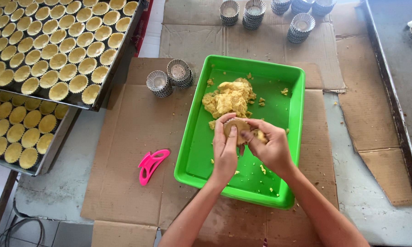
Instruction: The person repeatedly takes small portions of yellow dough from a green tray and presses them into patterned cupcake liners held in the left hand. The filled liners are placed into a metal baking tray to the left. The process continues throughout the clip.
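Head view: left hand point(225, 148) cups small fluted foil tart mould point(236, 128) over middle of green plastic tray point(297, 119), fingers curled round it. Right hand point(270, 146) grips mould's other side, fingertips pressing dough inside. Lump of crumbly yellow dough point(228, 98) near tray's far edge. Step judged: lining mould. Next needs even thumb pressure up fluted wall. Filled moulds on dark baking tray point(119, 59), far-left corner of cardboard sheet point(123, 137).
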